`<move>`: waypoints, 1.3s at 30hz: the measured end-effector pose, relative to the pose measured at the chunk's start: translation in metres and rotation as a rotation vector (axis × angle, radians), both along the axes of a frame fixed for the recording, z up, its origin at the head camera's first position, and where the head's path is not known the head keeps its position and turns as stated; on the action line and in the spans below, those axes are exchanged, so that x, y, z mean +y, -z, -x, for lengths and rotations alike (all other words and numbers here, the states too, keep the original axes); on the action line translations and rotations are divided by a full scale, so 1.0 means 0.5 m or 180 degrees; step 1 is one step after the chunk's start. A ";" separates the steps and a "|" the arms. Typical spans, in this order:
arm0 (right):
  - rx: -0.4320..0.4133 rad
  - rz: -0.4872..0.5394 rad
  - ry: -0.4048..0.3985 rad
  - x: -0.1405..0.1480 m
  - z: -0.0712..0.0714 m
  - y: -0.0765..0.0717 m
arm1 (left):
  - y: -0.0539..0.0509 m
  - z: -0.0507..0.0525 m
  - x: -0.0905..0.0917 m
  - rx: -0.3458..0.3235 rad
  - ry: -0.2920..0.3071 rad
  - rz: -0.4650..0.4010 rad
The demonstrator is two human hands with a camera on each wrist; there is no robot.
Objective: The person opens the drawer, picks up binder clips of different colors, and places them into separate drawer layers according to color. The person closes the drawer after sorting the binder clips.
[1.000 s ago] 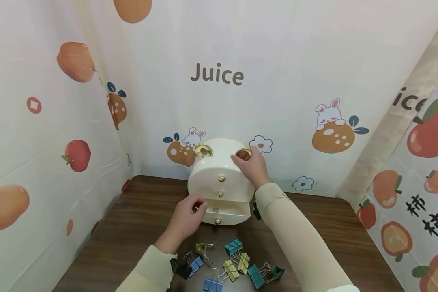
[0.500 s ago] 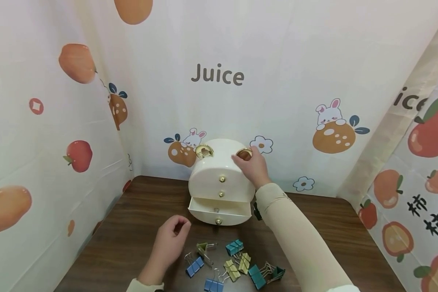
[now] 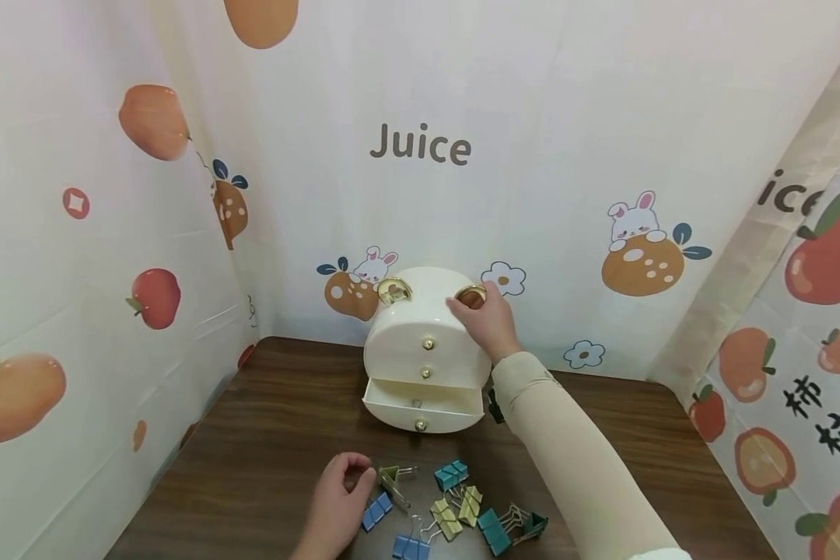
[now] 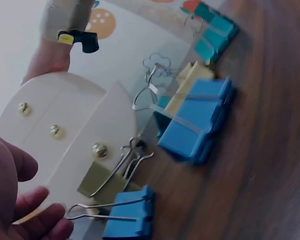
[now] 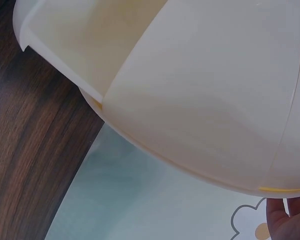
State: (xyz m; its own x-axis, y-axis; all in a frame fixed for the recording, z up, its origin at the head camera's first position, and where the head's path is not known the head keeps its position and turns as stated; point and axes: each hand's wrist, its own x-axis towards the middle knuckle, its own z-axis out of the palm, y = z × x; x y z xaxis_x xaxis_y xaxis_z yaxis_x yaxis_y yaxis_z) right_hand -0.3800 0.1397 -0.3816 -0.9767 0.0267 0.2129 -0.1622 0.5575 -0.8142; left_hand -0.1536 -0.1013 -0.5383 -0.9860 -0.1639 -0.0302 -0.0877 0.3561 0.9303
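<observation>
The left hand (image 3: 337, 502), fingers curved and empty, is low beside a blue binder clip (image 3: 377, 511); in the left wrist view its fingertips are close to that clip's (image 4: 127, 217) wire handle. An olive clip (image 3: 390, 476) lies just right of the hand. At the back, the right hand (image 3: 491, 320) grips the top right of a white rounded box (image 3: 400, 350) by its gold ring (image 3: 471, 291). The box's bottom drawer (image 3: 439, 420) is pulled out, with a small item (image 3: 417, 404) inside too small to identify. Two upper drawers are closed.
More binder clips lie on the brown table (image 3: 266, 435): a blue one (image 3: 411, 547), yellow ones (image 3: 447, 519) and teal ones (image 3: 451, 474). Printed curtains (image 3: 532, 155) stand behind and at both sides; a second gold ring (image 3: 394, 290) tops the box at left.
The left hand has moved away from the open drawer, down toward the near side, to the blue and olive clips. The right hand has stayed on the box.
</observation>
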 end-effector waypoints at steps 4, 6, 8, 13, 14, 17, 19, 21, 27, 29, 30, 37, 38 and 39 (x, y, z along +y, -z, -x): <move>-0.0005 0.0003 -0.0012 0.004 0.000 0.001 | 0.014 -0.008 0.007 -0.0104 0.0008 0.0041; -0.0001 0.0007 -0.0021 0.004 0.000 0.001 | 0.018 -0.012 0.007 -0.0121 0.0022 0.0061; 0.0022 0.0015 -0.0022 0.003 0.002 0.002 | 0.022 -0.013 0.006 -0.0104 0.0039 0.0080; 0.0022 0.0003 -0.0012 0.002 0.002 0.003 | 0.031 -0.014 0.004 -0.0106 0.0194 0.0215; 0.0008 -0.0005 -0.0013 0.002 0.001 0.003 | 0.033 -0.014 0.004 -0.0123 0.0225 0.0265; -0.0011 -0.0005 -0.0026 0.002 -0.001 0.002 | 0.041 -0.015 0.005 -0.0138 0.0303 0.0451; -0.0007 -0.0001 -0.0038 0.001 -0.002 0.001 | 0.046 -0.015 0.006 -0.0117 0.0334 0.0575; 0.0009 0.0003 -0.0040 0.001 -0.002 0.000 | 0.052 -0.015 0.006 -0.0050 0.0372 0.0721; 0.0030 0.0014 -0.0029 0.002 0.002 0.001 | 0.051 -0.011 -0.001 0.0215 0.0693 0.1182; 0.0022 0.0016 -0.0022 0.003 0.002 0.002 | 0.047 -0.009 -0.004 0.0217 0.0810 0.1253; 0.0011 0.0015 -0.0020 0.003 0.002 0.002 | 0.046 -0.009 -0.005 0.0204 0.0845 0.1262; -0.0010 0.0037 -0.0029 0.003 0.000 0.002 | 0.040 -0.015 -0.004 0.0140 0.0872 0.1291; -0.0003 0.0035 -0.0031 0.002 0.000 0.002 | 0.039 -0.017 -0.003 0.0149 0.0859 0.1304; 0.0004 0.0033 -0.0034 0.002 0.000 0.002 | 0.039 -0.017 -0.004 0.0165 0.0843 0.1334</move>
